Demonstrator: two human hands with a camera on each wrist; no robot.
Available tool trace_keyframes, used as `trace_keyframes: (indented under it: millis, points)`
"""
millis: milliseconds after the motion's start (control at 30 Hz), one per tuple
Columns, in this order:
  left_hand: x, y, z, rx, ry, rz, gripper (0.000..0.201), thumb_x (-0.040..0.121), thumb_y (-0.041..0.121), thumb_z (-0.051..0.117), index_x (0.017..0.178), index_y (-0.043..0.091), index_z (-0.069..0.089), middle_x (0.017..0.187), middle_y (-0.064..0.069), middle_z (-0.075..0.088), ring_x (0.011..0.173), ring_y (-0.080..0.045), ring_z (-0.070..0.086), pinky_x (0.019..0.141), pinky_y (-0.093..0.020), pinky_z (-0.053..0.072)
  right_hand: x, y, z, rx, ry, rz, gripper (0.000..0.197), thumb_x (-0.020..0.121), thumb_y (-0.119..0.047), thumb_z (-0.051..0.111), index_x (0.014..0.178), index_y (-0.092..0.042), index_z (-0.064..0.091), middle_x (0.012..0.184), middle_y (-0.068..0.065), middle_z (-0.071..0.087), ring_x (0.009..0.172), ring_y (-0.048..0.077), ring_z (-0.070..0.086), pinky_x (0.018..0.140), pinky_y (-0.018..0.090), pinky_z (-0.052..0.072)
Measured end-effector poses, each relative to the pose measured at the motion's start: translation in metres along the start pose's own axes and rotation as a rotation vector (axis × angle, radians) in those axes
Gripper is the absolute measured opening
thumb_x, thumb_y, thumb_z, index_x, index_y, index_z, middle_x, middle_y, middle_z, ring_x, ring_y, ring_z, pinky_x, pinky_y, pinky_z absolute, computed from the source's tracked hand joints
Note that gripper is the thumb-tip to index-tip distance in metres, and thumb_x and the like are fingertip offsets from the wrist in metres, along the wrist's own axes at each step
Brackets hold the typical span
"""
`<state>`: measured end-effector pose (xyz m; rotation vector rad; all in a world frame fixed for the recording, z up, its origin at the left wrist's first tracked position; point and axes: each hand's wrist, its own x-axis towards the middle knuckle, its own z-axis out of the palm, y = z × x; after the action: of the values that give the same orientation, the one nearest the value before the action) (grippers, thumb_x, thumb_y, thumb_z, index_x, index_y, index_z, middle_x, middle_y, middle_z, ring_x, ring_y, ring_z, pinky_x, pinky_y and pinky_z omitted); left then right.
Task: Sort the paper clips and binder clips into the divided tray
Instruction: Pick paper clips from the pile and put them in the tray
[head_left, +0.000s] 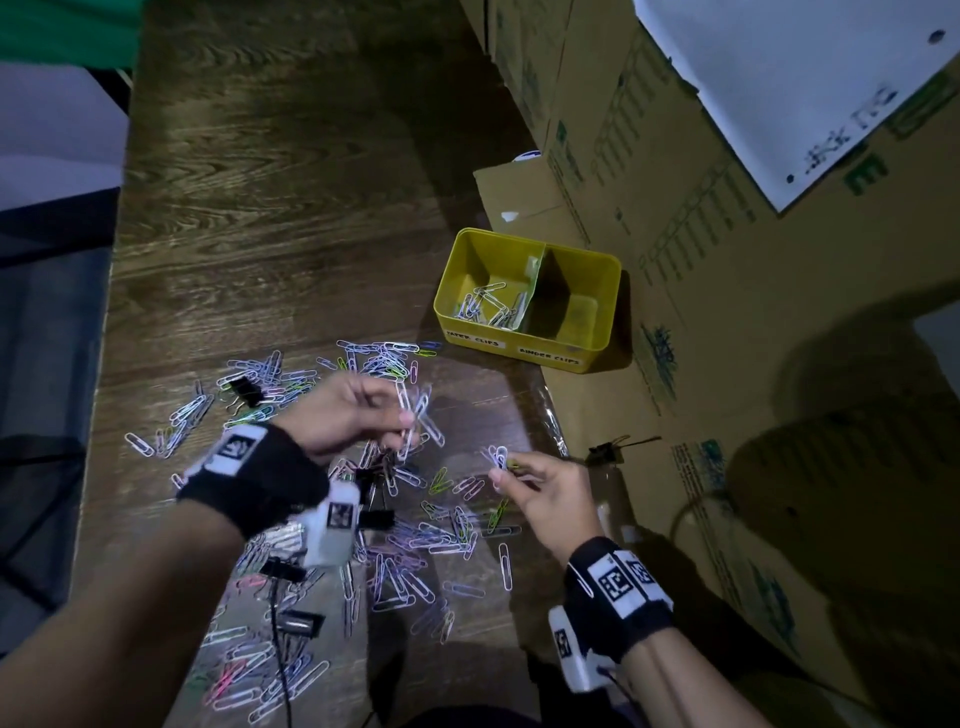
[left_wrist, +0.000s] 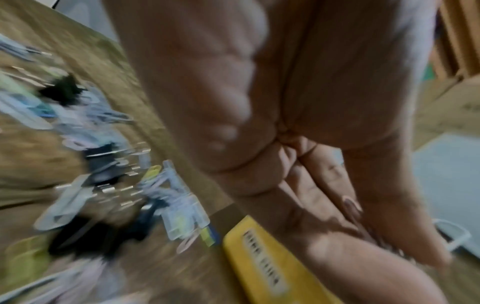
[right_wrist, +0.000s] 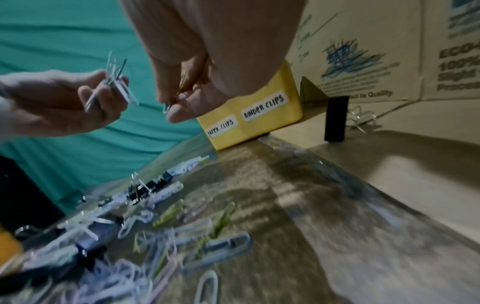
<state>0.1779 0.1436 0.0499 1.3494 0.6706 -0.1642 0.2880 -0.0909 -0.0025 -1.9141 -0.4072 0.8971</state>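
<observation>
Hands both pinch paper clips above the surface (head_left: 291, 218): left hand (head_left: 347, 410) holds several, right hand (head_left: 545, 493) a few. More paper clips (head_left: 415, 551) and black binder clips (head_left: 244, 389) lie scattered below. Beyond, the yellow tray (head_left: 527, 301), labelled "PAPER CLIPS" and "BINDER CLIPS", stands near cardboard boxes (head_left: 701, 218).

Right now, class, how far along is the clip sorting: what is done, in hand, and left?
Done: a few paper clips lie in the yellow tray's paper-clips compartment; the binder-clips compartment looks empty. In hand: the left hand and the right hand each pinch paper clips. Left: most of the pile on the table, including the black binder clips.
</observation>
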Motion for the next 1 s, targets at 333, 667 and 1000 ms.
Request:
trace_keyframes:
  millis: [333,667,1000]
  points:
    - [0.088,0.127,0.012,0.222,0.132,0.239,0.007,0.078,0.000,0.067,0.082,-0.005,0.065,0.067,-0.010,0.067,0.054,-0.011,0.063,0.056,-0.019,0.054,0.025,-0.088,-0.018,0.250,0.157,-0.251,0.023,0.076,-0.010,0.076,0.090,-0.028,0.072,0.082,-0.015,0.072,0.079,0.003,0.068,0.075,0.018,0.052]
    - [0.139,0.068,0.024,0.667,0.262,0.125,0.020,0.081,0.017,0.068,0.101,0.020,0.070,0.094,-0.002,0.070,0.083,-0.018,0.065,0.078,-0.026,0.051,0.139,-0.132,-0.032,-0.140,0.171,-0.199,0.032,0.084,-0.015,0.070,0.114,-0.005,0.065,0.102,0.007,0.069,0.090,0.014,0.065,0.086,0.029,0.054]
    - [0.020,0.011,0.030,0.516,0.082,0.146,0.010,0.087,0.013,0.063,0.095,0.014,0.069,0.076,0.009,0.067,0.061,0.001,0.061,0.062,-0.015,0.049,0.173,-0.138,0.002,-0.573,0.047,-0.116,0.033,0.083,-0.028,0.071,0.112,-0.013,0.068,0.116,0.008,0.065,0.103,0.020,0.061,0.094,0.030,0.048]
